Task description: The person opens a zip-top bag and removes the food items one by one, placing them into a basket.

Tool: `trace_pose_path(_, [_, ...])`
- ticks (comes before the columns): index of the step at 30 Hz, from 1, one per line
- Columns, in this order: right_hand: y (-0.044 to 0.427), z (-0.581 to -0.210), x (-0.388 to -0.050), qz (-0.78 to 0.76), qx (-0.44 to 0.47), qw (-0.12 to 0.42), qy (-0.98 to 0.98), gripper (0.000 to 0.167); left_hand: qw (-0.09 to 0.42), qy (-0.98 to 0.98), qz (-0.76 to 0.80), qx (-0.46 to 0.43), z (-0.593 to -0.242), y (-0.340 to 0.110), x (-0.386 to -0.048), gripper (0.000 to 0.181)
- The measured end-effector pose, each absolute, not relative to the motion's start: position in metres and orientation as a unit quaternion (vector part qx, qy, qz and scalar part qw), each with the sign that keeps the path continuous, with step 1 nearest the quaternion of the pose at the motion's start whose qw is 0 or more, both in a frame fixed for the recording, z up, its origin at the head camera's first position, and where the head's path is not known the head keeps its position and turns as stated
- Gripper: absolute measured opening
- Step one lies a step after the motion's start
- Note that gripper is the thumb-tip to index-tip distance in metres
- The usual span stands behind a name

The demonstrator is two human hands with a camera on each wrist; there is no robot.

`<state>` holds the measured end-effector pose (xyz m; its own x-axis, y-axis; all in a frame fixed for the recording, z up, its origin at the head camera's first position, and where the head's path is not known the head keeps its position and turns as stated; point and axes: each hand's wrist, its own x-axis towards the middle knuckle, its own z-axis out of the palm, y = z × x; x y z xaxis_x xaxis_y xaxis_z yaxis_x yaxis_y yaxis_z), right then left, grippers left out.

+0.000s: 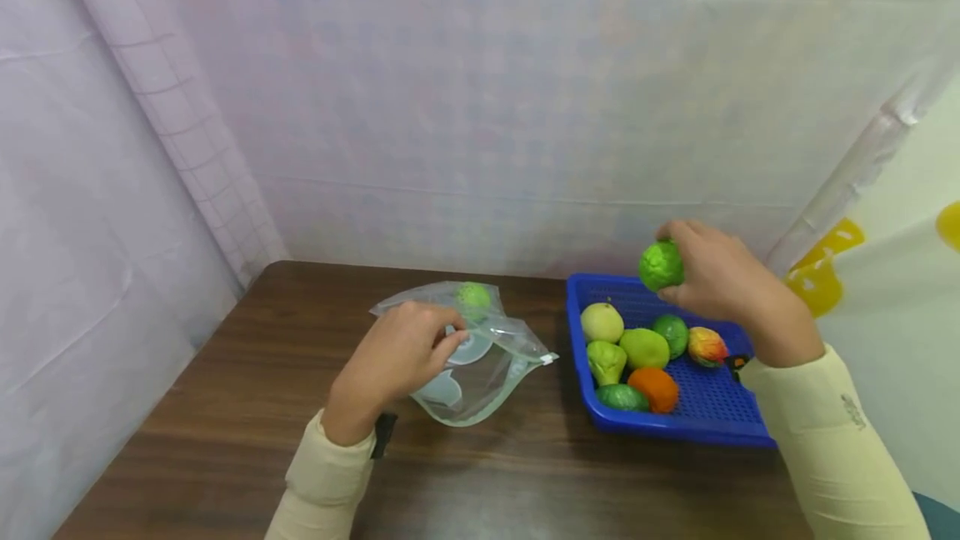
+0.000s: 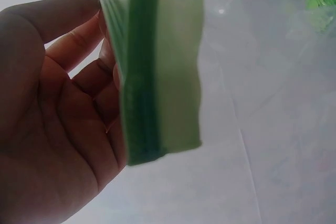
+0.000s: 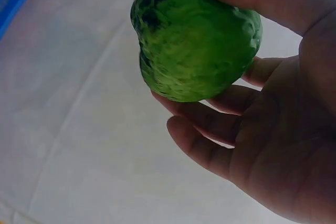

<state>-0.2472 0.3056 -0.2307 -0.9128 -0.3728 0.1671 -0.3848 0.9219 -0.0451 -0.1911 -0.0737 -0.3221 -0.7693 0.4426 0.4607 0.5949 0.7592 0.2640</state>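
My left hand [image 1: 395, 350] pinches the green zip edge [image 2: 144, 72] of a clear zip bag [image 1: 491, 390] lying on the table, thumb against fingertips. Inside the bag, towards its far end, is a light green speckled ball-like piece [image 1: 472, 297]. Over the back of the blue basket [image 1: 678, 433], my right hand [image 1: 716, 273] holds a bumpy green fruit [image 1: 662, 266] between thumb and fingers. Dark patches mark this green fruit [image 3: 197, 40] in the right wrist view; its exact kind is unclear.
In the basket lie several toy fruits and vegetables: a pale round fruit [image 1: 602, 322], a yellow-green one [image 1: 645, 349], an orange piece [image 1: 654, 390] and a red-yellow one [image 1: 707, 346]. The brown table [image 1: 480, 490] meets white sheeting [image 1: 480, 107] behind.
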Motion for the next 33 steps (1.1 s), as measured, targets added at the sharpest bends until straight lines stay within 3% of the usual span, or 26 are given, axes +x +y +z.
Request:
trace_pose_path(6, [0.325, -0.249, -0.269, 0.007, 0.179, 0.042, -0.983, 0.060, 0.193, -0.916, -0.204, -0.287, -0.323, -0.074, -0.192, 0.012])
trace_pose_path(14, [0.348, -0.284, -0.275, -0.001, 0.215, -0.057, -0.975, 0.060, 0.193, -0.915, -0.206, -0.289, -0.325, -0.073, -0.190, 0.011])
trace_pose_path(20, [0.355, -0.297, -0.279, -0.004, 0.188, -0.108, -0.976, 0.060, 0.198, -0.915, -0.197, -0.292, -0.323, -0.074, -0.192, 0.011])
trace_pose_path(28, [0.359, -0.314, -0.277, -0.042, 0.147, -0.135, -0.979, 0.087, 0.199, -0.916, -0.193, -0.291, -0.324, -0.074, -0.190, 0.010])
trace_pose_path(33, [0.361, -0.324, -0.277, -0.050, 0.129, -0.145, -0.980, 0.095, 0.195, -0.917, -0.196, -0.289, -0.324, -0.074, -0.189, 0.010])
